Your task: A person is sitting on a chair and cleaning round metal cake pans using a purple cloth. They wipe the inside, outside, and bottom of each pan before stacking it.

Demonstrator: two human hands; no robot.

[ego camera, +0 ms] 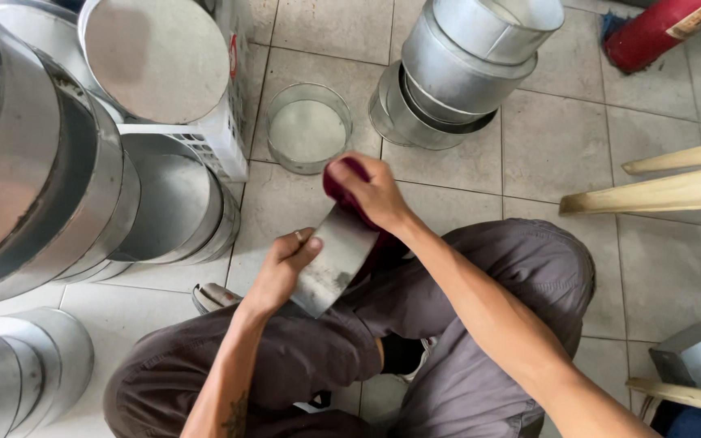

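I saw the metal sheet (336, 261) tilted, long axis running lower-left to upper-right. Left hand (285, 264) gripped its edge; right hand (371, 191) clenched a red cloth (342, 192). The round tin (308, 128) sat empty.

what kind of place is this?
Likely a small metalware workshop, with the work done on the floor. Stacks of round metal pans stand on the tiles, and the right hand rubs a metal sheet with a red cloth.

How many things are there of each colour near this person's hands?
Silver metal strip in left hand: 1
Dark red cloth under right hand: 1
Silver round tin alone on floor: 1
Red cylinder: 1
Pale wooden sticks: 2
Total: 6
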